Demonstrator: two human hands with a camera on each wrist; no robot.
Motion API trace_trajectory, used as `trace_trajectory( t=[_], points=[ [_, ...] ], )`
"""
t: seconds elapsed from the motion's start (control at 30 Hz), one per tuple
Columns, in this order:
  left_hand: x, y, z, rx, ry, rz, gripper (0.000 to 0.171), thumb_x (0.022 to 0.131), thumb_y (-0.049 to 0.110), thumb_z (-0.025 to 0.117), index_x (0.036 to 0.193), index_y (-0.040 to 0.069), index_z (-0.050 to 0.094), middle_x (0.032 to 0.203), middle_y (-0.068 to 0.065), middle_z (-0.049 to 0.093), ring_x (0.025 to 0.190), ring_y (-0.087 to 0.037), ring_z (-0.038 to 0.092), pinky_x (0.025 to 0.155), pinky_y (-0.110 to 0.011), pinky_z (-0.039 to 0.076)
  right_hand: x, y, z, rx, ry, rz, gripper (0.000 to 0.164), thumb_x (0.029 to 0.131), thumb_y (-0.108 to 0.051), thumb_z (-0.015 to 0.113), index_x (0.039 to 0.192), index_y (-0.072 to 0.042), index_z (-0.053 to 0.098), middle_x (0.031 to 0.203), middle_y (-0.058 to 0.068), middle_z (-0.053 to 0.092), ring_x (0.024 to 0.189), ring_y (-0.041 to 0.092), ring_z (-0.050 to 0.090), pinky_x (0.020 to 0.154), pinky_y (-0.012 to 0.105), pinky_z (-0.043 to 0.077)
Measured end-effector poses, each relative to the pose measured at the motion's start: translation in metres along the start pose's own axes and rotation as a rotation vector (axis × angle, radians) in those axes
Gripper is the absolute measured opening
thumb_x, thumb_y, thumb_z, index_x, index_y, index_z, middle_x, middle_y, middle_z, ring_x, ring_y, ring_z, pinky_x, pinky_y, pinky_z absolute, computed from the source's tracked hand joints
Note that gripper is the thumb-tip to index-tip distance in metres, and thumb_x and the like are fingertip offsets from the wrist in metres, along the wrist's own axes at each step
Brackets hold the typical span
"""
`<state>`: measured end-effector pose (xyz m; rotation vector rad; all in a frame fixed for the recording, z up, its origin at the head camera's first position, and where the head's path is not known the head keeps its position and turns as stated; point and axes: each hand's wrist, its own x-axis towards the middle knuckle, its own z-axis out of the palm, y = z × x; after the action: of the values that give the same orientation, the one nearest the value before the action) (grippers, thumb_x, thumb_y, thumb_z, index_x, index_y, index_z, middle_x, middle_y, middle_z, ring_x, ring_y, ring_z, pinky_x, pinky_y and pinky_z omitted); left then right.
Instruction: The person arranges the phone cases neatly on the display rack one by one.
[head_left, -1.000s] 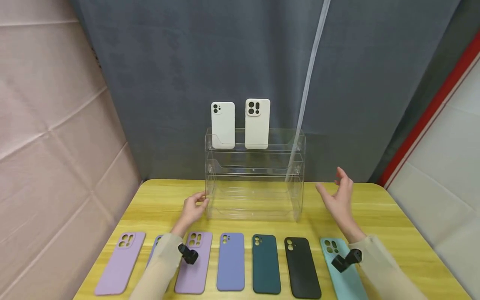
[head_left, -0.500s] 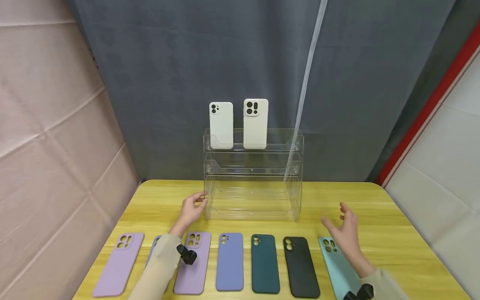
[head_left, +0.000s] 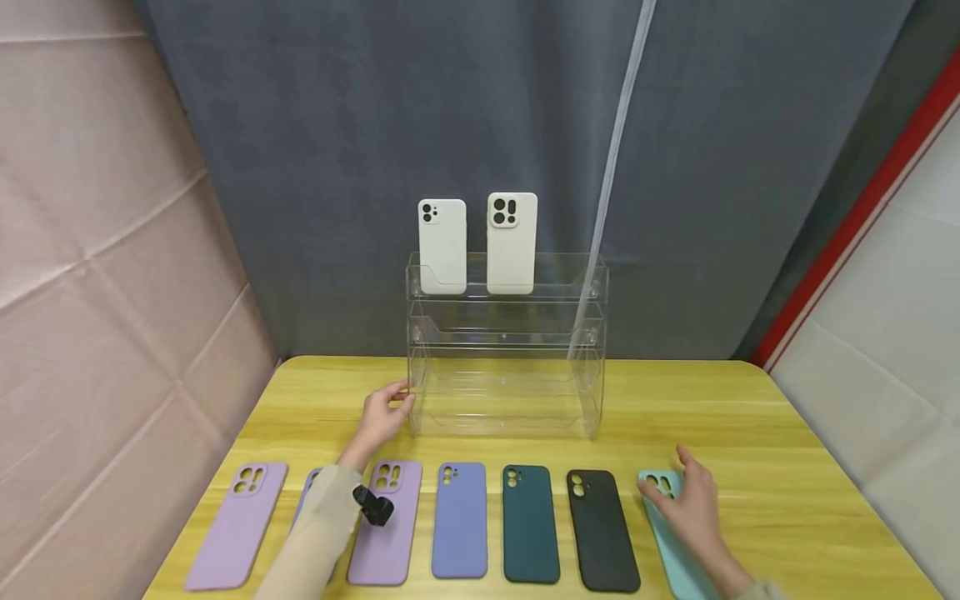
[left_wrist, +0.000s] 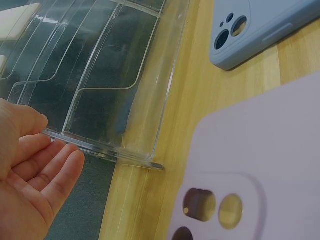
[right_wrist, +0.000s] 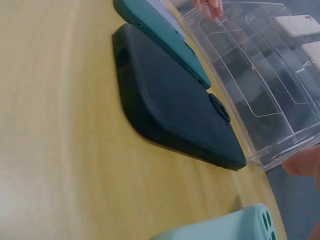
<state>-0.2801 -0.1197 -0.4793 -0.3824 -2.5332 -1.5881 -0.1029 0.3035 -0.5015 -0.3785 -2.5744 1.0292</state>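
At the left side panel of a clear tiered acrylic display rack, my left hand holds the panel's edge between thumb and fingers. The left wrist view shows that hand with the rack's edge running between thumb and fingers. My right hand is low over a mint phone case, thumb and fingers spread apart and nothing between them. The hand covers part of that case. Left of it lies a black phone case. On the top tier stand two white phone cases, one left and one right.
A front row on the wooden table also has a dark teal case, a blue-violet case, a lilac case and another lilac case. My left sleeve partly hides a blue case. A grey curtain hangs behind.
My right hand has come down and toward me from beside the rack to over the mint phone case. My left hand stays at the rack's side.
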Motion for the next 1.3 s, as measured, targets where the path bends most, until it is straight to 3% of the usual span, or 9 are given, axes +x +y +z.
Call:
trace_trajectory(
  t=[0.17, 0.37, 0.8, 0.97, 1.17, 1.3],
  points=[
    [0.000, 0.001, 0.000, 0.000, -0.008, -0.011, 0.033, 0.090, 0.002, 0.058, 0.122, -0.007, 0.058, 0.119, -0.025, 0.058, 0.104, -0.036, 0.058, 0.078, -0.037, 0.055, -0.007, 0.003, 0.001, -0.077, 0.045, 0.019, 0.086, 0.068, -0.021, 0.080, 0.135, 0.010, 0.035, 0.126, 0.035, 0.041, 0.114, 0.053, 0.033, 0.086, 0.065, 0.032],
    [-0.001, 0.003, -0.001, -0.004, -0.013, -0.022, 0.033, 0.091, 0.003, 0.058, 0.123, -0.007, 0.058, 0.120, -0.025, 0.058, 0.105, -0.035, 0.058, 0.080, -0.037, 0.055, -0.010, 0.007, 0.001, -0.153, -0.034, 0.125, 0.096, 0.065, -0.024, 0.082, 0.140, 0.003, 0.029, 0.129, 0.034, 0.035, 0.114, 0.053, 0.033, 0.080, 0.066, 0.035],
    [0.001, 0.002, 0.000, 0.011, -0.014, -0.015, 0.033, 0.091, 0.004, 0.058, 0.122, -0.007, 0.058, 0.119, -0.025, 0.058, 0.104, -0.035, 0.058, 0.080, -0.038, 0.054, -0.010, 0.013, 0.005, -0.197, -0.074, 0.114, 0.096, 0.062, -0.019, 0.077, 0.140, 0.005, 0.026, 0.128, 0.035, 0.036, 0.109, 0.052, 0.036, 0.078, 0.061, 0.035],
    [0.002, 0.001, 0.001, 0.010, 0.003, 0.004, 0.032, 0.089, 0.002, 0.060, 0.119, -0.009, 0.059, 0.117, -0.026, 0.059, 0.102, -0.037, 0.059, 0.079, -0.038, 0.055, -0.010, 0.016, 0.003, -0.172, -0.041, 0.055, 0.093, 0.059, -0.018, 0.076, 0.137, 0.007, 0.031, 0.125, 0.036, 0.040, 0.105, 0.051, 0.039, 0.075, 0.058, 0.037],
    [0.000, 0.002, -0.001, 0.006, -0.006, -0.007, 0.033, 0.090, 0.003, 0.059, 0.120, -0.009, 0.058, 0.118, -0.027, 0.058, 0.103, -0.038, 0.058, 0.080, -0.040, 0.054, -0.008, 0.018, -0.001, -0.088, 0.046, -0.066, 0.087, 0.059, -0.009, 0.075, 0.132, 0.014, 0.034, 0.120, 0.038, 0.043, 0.105, 0.049, 0.040, 0.085, 0.059, 0.033],
    [0.000, 0.002, -0.002, 0.008, -0.017, -0.009, 0.034, 0.091, 0.004, 0.058, 0.122, -0.009, 0.057, 0.119, -0.027, 0.058, 0.104, -0.036, 0.058, 0.081, -0.039, 0.054, -0.003, 0.014, -0.006, -0.044, 0.084, -0.091, 0.084, 0.060, -0.005, 0.074, 0.131, 0.016, 0.035, 0.119, 0.038, 0.043, 0.105, 0.048, 0.039, 0.086, 0.057, 0.032]
  ],
)
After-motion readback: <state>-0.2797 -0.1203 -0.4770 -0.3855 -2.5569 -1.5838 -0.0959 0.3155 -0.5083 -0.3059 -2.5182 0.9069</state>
